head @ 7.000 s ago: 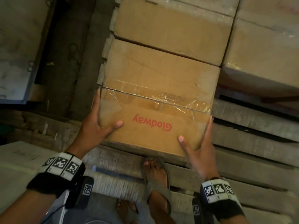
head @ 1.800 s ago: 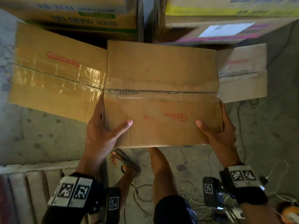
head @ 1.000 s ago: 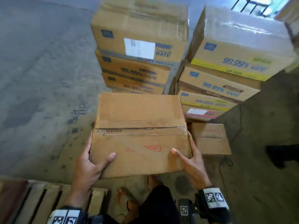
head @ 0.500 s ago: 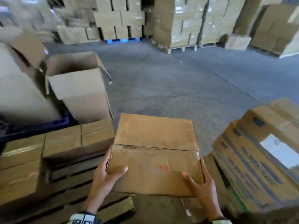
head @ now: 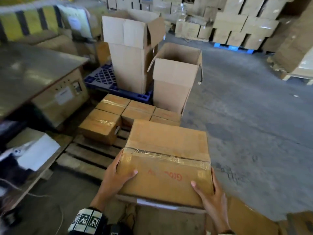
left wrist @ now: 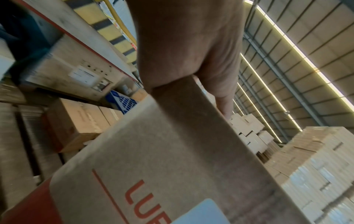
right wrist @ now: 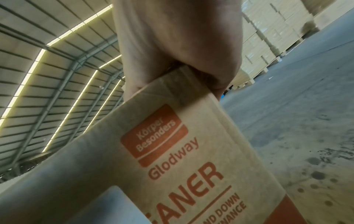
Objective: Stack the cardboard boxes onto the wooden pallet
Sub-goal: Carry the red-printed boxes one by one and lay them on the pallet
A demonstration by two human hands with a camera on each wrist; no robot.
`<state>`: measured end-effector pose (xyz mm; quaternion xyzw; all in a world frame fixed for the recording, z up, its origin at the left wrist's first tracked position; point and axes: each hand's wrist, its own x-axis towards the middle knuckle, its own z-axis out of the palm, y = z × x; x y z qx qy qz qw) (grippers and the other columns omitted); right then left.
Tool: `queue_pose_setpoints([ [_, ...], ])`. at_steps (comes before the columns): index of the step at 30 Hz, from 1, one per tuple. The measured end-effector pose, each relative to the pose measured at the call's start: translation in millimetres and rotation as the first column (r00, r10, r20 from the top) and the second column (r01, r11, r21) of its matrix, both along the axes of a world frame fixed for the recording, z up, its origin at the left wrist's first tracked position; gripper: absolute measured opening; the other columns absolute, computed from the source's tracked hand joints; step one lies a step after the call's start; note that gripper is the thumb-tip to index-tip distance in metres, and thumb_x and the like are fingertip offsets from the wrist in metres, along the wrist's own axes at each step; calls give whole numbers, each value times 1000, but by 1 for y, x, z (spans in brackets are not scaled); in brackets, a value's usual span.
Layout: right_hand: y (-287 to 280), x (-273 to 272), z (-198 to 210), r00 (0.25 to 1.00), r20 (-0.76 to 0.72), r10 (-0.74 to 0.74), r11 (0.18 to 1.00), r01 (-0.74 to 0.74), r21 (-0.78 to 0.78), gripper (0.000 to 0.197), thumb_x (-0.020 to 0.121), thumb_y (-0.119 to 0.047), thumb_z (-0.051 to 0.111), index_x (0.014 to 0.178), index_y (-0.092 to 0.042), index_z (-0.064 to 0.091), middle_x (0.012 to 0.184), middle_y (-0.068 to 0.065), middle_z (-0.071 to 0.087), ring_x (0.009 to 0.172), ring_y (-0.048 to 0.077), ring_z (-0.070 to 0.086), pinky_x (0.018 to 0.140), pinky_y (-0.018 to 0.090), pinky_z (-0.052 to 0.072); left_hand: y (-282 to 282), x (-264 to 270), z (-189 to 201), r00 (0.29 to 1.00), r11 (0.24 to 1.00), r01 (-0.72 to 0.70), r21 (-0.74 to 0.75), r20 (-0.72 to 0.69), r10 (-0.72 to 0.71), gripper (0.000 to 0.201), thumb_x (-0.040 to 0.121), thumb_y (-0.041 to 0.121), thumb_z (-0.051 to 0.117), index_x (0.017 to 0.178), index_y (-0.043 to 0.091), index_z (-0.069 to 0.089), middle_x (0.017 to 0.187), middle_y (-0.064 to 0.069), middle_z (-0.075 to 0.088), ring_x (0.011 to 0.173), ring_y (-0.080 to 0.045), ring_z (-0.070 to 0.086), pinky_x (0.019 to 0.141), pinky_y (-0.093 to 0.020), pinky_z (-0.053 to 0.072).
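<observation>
Both hands, the left hand (head: 116,177) and right hand (head: 210,199), clasp the near corners of the taped cardboard box (head: 166,160), carried above the near right of the wooden pallet (head: 88,155), where, lowered carelessly, it could clip the stacked boxes (head: 128,114) beyond or overhang the edge.
</observation>
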<state>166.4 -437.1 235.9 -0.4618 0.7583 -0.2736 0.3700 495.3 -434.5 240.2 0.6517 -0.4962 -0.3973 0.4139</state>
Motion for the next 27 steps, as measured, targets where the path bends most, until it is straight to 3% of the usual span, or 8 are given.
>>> queue_pose_setpoints([
  [3,-6,19,-1,997,0,77,997,-77,-1,107,67,-73,72,156,-44,21,147,4,54,132,31,52,111,49,41,11,15,-7,998,998,-54,33,15,54,76,72,45,84,120,76,34,113,40,55,103,17,54,85,-17,47],
  [6,-15,41,3,992,5,123,992,-123,17,106,68,-67,70,158,-38,22,145,5,56,132,31,52,111,47,39,12,37,-18,996,993,-94,78,17,93,86,65,61,83,135,59,32,123,22,54,107,0,54,92,-31,49],
  [11,-35,78,-5,989,-18,146,988,-145,53,108,64,-73,68,157,-39,24,141,0,60,129,26,55,110,45,42,-1,75,-32,995,987,-100,127,9,100,99,59,67,77,144,49,31,126,15,53,111,-7,54,80,-19,43],
  [14,-56,114,-14,988,-29,149,983,-145,112,111,64,-78,65,158,-43,17,143,-2,57,131,26,53,112,47,39,-25,109,-40,993,982,-114,147,-8,117,95,54,70,71,139,53,32,124,15,53,109,-8,54,78,-17,43],
  [18,-97,173,-23,989,-45,139,983,-132,131,124,55,-95,57,158,-39,18,140,-2,59,127,24,56,109,43,41,-75,164,-50,996,981,-71,182,-38,79,78,76,41,82,129,59,28,115,26,49,101,1,52,75,-15,41],
  [20,-117,208,-16,994,-34,106,989,-102,108,121,57,-92,61,158,-36,22,135,-4,62,123,21,59,105,37,44,-106,198,-55,998,976,-51,210,-36,60,78,79,37,79,136,53,28,114,25,50,102,-3,54,75,-20,43],
  [23,-150,259,-9,996,-63,58,995,-52,90,103,71,-65,70,158,-34,24,130,-7,62,122,22,59,102,34,44,-156,250,-52,999,966,-4,258,-30,12,88,79,41,77,149,42,25,118,14,52,109,-16,53,81,-29,45],
  [27,-198,311,3,995,-95,24,998,-18,68,105,69,-70,67,158,-39,19,140,-3,59,125,24,57,105,39,44,-217,302,-32,999,960,-13,278,-42,26,93,77,44,78,153,39,24,122,9,49,110,-16,52,94,-42,48],
])
